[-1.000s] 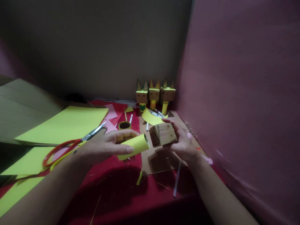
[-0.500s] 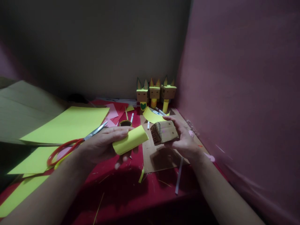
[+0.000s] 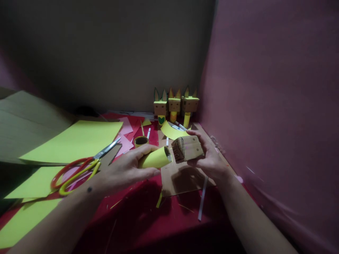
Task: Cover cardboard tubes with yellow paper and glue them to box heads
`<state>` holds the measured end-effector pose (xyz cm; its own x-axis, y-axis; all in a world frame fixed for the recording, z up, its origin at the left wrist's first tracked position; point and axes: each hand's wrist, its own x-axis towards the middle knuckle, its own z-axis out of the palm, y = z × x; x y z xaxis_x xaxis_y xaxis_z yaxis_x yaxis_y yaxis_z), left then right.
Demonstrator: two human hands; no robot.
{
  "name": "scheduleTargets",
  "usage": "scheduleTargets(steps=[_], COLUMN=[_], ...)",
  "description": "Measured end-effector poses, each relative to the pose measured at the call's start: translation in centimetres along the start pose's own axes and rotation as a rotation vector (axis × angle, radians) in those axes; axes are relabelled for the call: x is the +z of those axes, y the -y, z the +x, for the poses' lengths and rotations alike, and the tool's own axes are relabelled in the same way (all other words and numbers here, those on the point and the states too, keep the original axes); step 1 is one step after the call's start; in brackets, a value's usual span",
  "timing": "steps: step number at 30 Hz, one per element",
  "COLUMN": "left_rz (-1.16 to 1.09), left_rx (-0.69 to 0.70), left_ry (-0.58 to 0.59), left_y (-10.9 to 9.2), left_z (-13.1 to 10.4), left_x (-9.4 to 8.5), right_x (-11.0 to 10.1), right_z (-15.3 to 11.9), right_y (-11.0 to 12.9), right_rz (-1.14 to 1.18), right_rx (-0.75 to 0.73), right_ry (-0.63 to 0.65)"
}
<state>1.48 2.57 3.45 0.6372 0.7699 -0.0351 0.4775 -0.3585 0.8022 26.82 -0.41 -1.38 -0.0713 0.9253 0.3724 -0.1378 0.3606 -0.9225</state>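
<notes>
In the head view, a yellow paper-covered tube (image 3: 156,158) is gripped by the left hand (image 3: 127,169), fingers wrapped round its near half. The tube's long axis runs from that hand toward the cardboard box (image 3: 188,150), its open dark end almost touching the box's hatched end face (whether the two actually meet cannot be told). The box is held by the right hand (image 3: 209,158), fingers curled over its top and far side, thumb beneath. Both pieces are kept above a flat cardboard sheet (image 3: 182,180) lying on the red table covering (image 3: 137,218).

Left of the tube, red-and-yellow-handled scissors (image 3: 79,167) are seen resting on yellow paper sheets (image 3: 74,139). Beyond the tube a small tape roll (image 3: 141,141) is placed; farther back three finished box-headed figures (image 3: 174,106) are lined up. No readable writing or brand is shown.
</notes>
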Motion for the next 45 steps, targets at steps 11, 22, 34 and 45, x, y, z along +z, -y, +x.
scheduleTargets(steps=[11, 22, 34, 45], left_rz=[0.324, 0.323, 0.371, 0.401], left_rx=[0.116, 0.15, 0.171, 0.159], left_ry=[-0.085, -0.135, -0.133, -0.134], left_y=[-0.6, -0.9, -0.7, -0.6], left_z=[-0.3, -0.5, -0.6, -0.5], left_x=[0.5, 1.6, 2.3, 2.4], right_x=[-0.3, -0.3, -0.1, 0.1], right_z=[-0.1, -0.3, -0.4, -0.5], right_y=[0.2, -0.6, -1.0, -1.1], right_rz=[-0.074, -0.135, -0.175, -0.203], right_rx=[-0.011, -0.031, 0.027, 0.014], right_ry=[0.057, 0.055, 0.034, 0.076])
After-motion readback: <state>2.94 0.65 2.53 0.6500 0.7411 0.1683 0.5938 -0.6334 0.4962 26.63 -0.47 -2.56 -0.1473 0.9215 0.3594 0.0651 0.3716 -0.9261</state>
